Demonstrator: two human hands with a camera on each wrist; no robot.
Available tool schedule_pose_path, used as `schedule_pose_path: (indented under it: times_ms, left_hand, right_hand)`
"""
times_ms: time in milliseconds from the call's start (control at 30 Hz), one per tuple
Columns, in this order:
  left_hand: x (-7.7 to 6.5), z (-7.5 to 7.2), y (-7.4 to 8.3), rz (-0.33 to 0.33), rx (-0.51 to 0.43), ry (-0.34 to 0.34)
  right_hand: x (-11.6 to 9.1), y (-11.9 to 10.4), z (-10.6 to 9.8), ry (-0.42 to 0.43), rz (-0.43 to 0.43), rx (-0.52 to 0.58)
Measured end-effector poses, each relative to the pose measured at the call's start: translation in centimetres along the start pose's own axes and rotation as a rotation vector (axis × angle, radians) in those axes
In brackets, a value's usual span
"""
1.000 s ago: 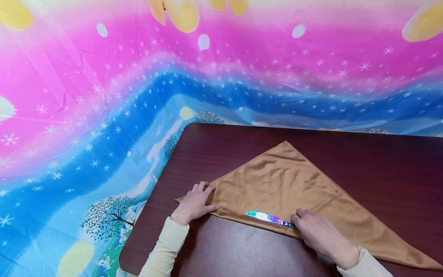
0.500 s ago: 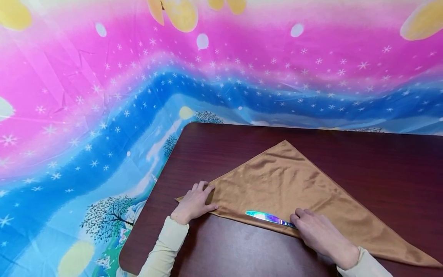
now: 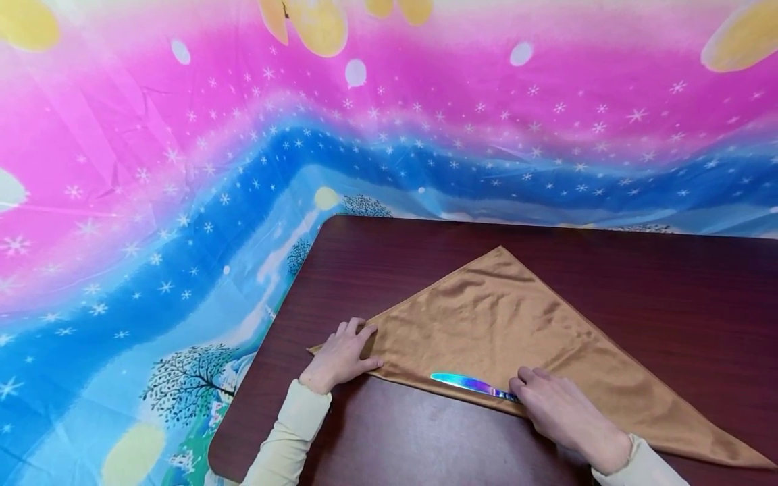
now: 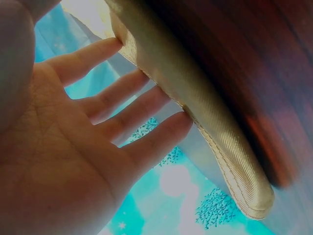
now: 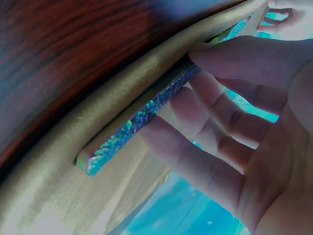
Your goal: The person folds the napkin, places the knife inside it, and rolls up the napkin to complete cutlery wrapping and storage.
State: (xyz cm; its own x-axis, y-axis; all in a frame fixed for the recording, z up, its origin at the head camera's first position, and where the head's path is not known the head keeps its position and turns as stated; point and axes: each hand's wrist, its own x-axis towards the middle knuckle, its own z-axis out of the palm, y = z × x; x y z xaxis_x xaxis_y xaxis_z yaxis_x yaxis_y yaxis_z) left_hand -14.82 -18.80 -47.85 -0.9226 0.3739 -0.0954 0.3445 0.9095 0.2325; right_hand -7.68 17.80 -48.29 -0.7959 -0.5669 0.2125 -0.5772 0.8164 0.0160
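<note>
A golden-brown satin napkin (image 3: 486, 324) lies as a folded triangle, its long folded edge nearest me. Along that edge, on top of the cloth, is an iridescent table knife (image 3: 467, 383) with its blade pointing left. The right hand (image 3: 565, 412) holds the knife by its handle; the right wrist view shows the patterned handle (image 5: 137, 122) between thumb and fingers. Near the napkin's left corner rests the left hand (image 3: 340, 358), fingers spread. In the left wrist view its fingertips (image 4: 183, 120) touch the cloth's edge.
The dark red-brown table (image 3: 407, 250) has rounded corners at its left end. Behind it and to the left hangs a pink and blue printed backdrop (image 3: 389, 108). The napkin's right corner (image 3: 754, 459) reaches to the right border of the head view.
The sheen on the knife's blade has shifted from partly white to blue-green and violet. Both hands and the napkin stay in place.
</note>
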Motion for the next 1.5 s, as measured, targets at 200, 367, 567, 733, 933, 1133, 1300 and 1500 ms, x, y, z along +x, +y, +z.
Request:
schedule_pose_path:
  times_ms: [200, 367, 567, 733, 933, 1133, 1300, 1500]
  left_hand:
    - [0.0, 0.1, 0.0, -0.008, -0.001, -0.002]
    - [0.0, 0.2, -0.1, -0.010, 0.003, -0.005]
    - [0.1, 0.5, -0.3, 0.005, 0.013, 0.016]
    - [0.1, 0.6, -0.3, 0.000, 0.016, 0.013]
    - [0.1, 0.6, -0.3, -0.002, 0.020, 0.012]
    - [0.1, 0.5, -0.2, 0.000, 0.027, 0.013]
    - [0.1, 0.4, -0.1, 0.004, 0.030, 0.022]
    - [0.0, 0.3, 0.0, 0.014, 0.026, 0.032]
  right_hand:
    - [-0.1, 0.0, 0.1, 0.009, -0.006, 0.002]
    - [-0.1, 0.0, 0.2, 0.013, -0.010, 0.009]
    - [-0.2, -0.1, 0.3, 0.037, -0.029, 0.019]
    - [-0.2, -0.1, 0.3, 0.043, -0.038, 0.028]
    - [-0.3, 0.1, 0.3, 0.042, -0.039, 0.063]
    - [-0.4, 0.5, 0.1, 0.016, 0.008, 0.094]
    - [-0.5, 1.0, -0.1, 0.003, 0.048, 0.092]
    - [-0.8, 1.9, -0.4, 0.026, 0.094, 0.088]
